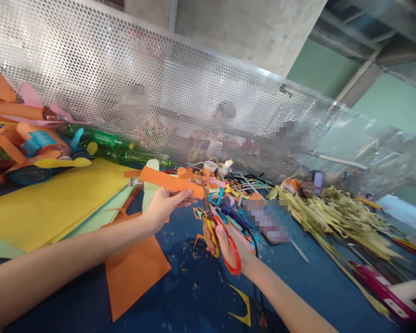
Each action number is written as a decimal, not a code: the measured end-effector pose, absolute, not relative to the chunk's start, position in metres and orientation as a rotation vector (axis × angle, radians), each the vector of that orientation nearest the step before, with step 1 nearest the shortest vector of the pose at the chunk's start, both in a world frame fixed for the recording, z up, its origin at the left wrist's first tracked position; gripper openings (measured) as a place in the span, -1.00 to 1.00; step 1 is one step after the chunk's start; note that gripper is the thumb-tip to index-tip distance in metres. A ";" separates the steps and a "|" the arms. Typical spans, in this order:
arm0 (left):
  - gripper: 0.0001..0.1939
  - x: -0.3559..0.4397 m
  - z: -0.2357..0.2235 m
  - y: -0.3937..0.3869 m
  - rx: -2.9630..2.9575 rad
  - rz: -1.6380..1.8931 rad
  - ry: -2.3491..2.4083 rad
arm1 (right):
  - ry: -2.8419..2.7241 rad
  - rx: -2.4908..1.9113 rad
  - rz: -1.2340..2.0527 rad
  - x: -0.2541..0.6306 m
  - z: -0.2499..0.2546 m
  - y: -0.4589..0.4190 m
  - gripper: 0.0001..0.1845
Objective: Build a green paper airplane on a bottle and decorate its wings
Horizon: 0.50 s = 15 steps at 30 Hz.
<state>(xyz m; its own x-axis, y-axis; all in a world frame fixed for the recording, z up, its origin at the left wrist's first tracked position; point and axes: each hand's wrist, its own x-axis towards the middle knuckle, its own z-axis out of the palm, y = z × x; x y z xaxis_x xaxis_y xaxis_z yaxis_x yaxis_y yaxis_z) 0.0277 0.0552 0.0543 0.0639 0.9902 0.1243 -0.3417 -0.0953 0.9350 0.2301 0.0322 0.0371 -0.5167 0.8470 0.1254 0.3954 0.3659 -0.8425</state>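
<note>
My left hand [166, 206] pinches a long strip of orange paper [166, 180] above the blue table. In my right hand [225, 243] is a pair of scissors [208, 210] with one red and one yellow handle loop. The scissor blades point up and away, at the right end of the orange strip; whether they are closed on it I cannot tell. Below my left forearm lies a larger orange sheet [135, 273] with a cut edge. A blue glue gun [234, 215] with a black cord rests just beyond my right hand.
Yellow sheets [62, 199], green bottles [107, 138] and paper-decorated bottle models [31, 143] lie at left. Paper scraps [225, 185] are heaped at the back before a perforated metal screen [180, 92]. Dried husks [333, 212] and a magenta device [384, 291] lie at right; a yellow offcut [244, 307] is in front.
</note>
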 end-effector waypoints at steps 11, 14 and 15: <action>-0.77 0.024 0.052 0.063 1.042 1.403 0.812 | -1.982 -1.082 1.181 0.230 0.025 0.029 -0.49; -0.75 0.023 0.053 0.063 1.041 1.403 0.791 | -1.959 -1.089 1.229 0.231 0.021 0.031 -0.49; -0.74 0.023 0.053 0.064 1.047 1.399 0.786 | -1.958 -1.093 1.230 0.231 0.020 0.032 -0.49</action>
